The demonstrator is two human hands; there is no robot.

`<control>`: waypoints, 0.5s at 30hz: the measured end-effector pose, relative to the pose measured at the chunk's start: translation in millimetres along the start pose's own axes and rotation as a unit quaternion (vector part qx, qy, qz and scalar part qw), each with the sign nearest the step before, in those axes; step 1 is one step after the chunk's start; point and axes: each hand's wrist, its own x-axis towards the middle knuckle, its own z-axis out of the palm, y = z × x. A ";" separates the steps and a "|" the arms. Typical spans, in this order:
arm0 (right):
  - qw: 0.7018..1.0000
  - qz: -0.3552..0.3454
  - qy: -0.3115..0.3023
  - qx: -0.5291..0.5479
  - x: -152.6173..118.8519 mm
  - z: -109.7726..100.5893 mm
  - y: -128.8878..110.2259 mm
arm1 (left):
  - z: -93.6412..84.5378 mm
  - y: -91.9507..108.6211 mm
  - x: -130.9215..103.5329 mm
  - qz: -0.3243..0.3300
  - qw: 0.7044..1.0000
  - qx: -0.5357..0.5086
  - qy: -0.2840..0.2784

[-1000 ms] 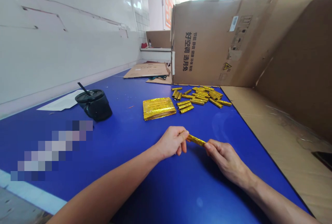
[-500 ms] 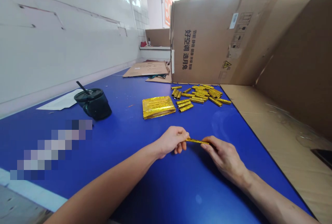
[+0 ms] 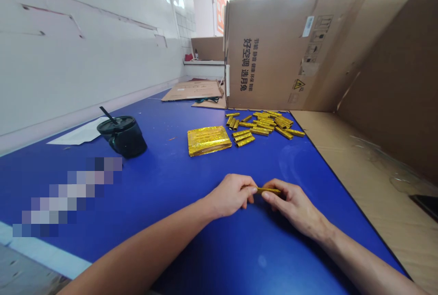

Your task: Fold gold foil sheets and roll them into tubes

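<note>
Between my two hands is a thin strip of shiny gold foil packaging [image 3: 268, 190], held just above the blue table. My left hand [image 3: 236, 194] pinches its left end between thumb and fingers. My right hand [image 3: 290, 200] grips the strip farther right, thumb below and fingers over it; its right tip shows past the fingertips. Farther back lies a flat stack of gold foil packets [image 3: 209, 141]. To the right of that stack several narrow folded gold foil pieces [image 3: 263, 124] are scattered in a loose pile.
A dark lidded mug [image 3: 125, 136] with a handle and a stick in it stands at left, beside a white paper sheet [image 3: 77, 131]. A large cardboard box [image 3: 273, 53] borders the back and right. Flattened cardboard [image 3: 191, 90] lies at the far end of the blue table [image 3: 164, 172].
My left hand has moved a little right and down, closer to my right hand. Less of the foil strip shows between them. The other things have stayed in place.
</note>
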 end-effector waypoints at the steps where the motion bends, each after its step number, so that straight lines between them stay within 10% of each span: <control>1: 1.000 0.003 -0.015 -0.012 -0.3 0.0 -1.3 | 0.9 0.8 -1.9 0.019 0.999 0.031 0.005; 15: 0.989 -0.041 0.045 -0.138 0.2 -2.5 8.0 | -11.6 3.9 -1.1 0.007 0.999 0.030 0.016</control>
